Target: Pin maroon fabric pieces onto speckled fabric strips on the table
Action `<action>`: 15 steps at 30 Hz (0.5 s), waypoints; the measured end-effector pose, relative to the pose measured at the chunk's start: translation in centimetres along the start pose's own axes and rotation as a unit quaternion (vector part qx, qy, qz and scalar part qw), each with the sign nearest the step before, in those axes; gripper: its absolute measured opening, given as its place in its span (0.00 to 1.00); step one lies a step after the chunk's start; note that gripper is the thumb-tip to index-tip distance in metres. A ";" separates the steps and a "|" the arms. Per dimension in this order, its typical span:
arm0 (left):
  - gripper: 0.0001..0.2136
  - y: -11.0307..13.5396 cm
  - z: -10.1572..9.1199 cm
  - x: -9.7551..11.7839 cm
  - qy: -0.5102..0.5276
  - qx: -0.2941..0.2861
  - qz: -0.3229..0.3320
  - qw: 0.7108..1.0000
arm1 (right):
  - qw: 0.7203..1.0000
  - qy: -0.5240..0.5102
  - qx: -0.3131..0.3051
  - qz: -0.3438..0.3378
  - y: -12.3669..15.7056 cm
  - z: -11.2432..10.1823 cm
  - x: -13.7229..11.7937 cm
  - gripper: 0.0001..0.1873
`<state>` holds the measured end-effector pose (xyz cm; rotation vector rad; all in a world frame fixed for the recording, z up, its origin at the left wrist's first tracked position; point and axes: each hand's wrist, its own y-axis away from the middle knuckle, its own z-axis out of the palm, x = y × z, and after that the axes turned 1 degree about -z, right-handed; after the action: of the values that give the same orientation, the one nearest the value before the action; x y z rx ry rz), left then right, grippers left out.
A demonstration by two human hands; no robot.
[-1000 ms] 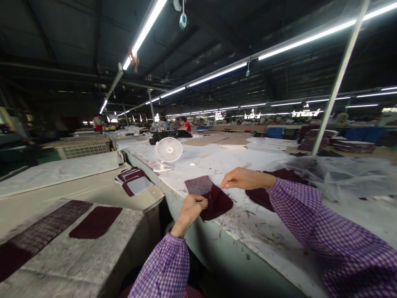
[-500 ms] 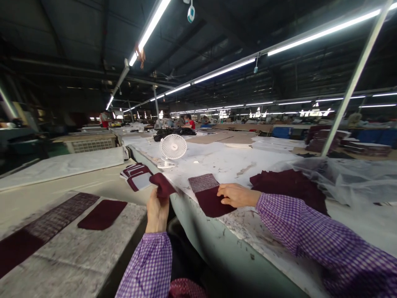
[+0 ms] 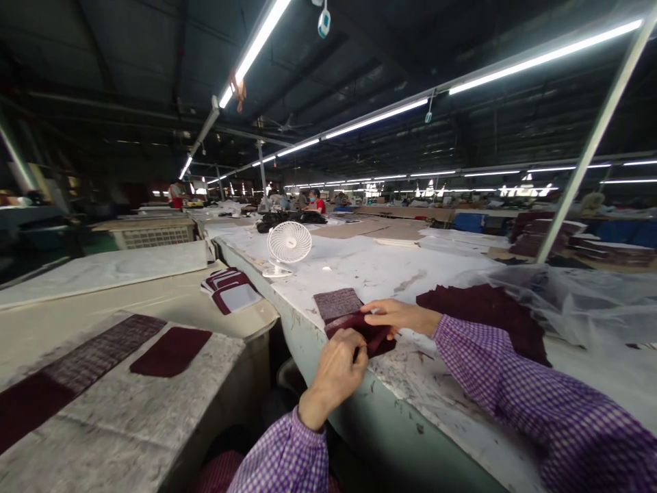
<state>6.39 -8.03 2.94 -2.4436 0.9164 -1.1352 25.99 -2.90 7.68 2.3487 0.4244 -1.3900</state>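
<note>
We see the maroon fabric piece (image 3: pixel 370 334) at the table (image 3: pixel 410 383) edge, between both hands. Our left hand (image 3: pixel 336 366) is curled shut on its near edge, and our right hand (image 3: pixel 397 316) pinches its far side. 1 textured piece (image 3: pixel 337 303) lies just behind. Clear plastic (image 3: pixel 564 294) lies against a maroon pile (image 3: pixel 477 308).

Big factory hall. Dark ceiling (image 3: pixel 128 61) with exposed beams, far walls lost in shadow. Light comes from long fluorescent tube rows (image 3: pixel 256 48) running to the far end, with a second run (image 3: pixel 538 58) on the right. Slanted metal pole (image 3: pixel 590 144) at right. Long white desk (image 3: pixel 400 263), top scuffed and stained, side panel pale green. Small white fan (image 3: pixel 290 243) stands on it. Lower desk (image 3: pixel 154 411) to the left, worn grey top. Clear plastic sheeting (image 3: pixel 575 294) heaped at right. Blue crates (image 3: pixel 469 221) and seated people (image 3: pixel 318 203) far back.
</note>
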 end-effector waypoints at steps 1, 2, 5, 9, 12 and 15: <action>0.08 0.0 -0.1 0.0 -0.015 -0.011 0.001 1.000 | 1.000 -0.003 -0.006 -0.013 0.2 0.0 0.0 0.27; 0.08 0.1 -0.2 0.1 -0.026 -0.018 0.002 0.999 | 1.000 -0.013 -0.010 -0.018 0.4 0.1 -0.1 0.26; 0.08 0.1 -0.7 0.3 -0.037 -0.033 0.011 0.999 | 0.999 -0.039 -0.023 -0.027 0.5 -0.1 0.0 0.25; 0.09 -0.7 -1.6 0.1 -0.010 0.041 0.000 0.999 | 0.995 -0.059 -0.057 -0.059 0.2 -0.6 0.3 0.29; 0.11 -2.3 -2.6 -0.7 -0.050 0.158 -0.043 0.985 | 0.992 -0.099 -0.067 -0.052 0.3 -0.9 0.0 0.31; 0.16 -4.4 -3.2 -1.5 -0.065 0.098 -0.080 0.990 | 0.989 -0.117 -0.077 -0.053 0.6 -1.0 -0.4 0.33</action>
<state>5.09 -3.71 6.33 -2.4283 0.5519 -1.0462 26.85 -2.92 8.58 2.0376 0.5732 -1.5981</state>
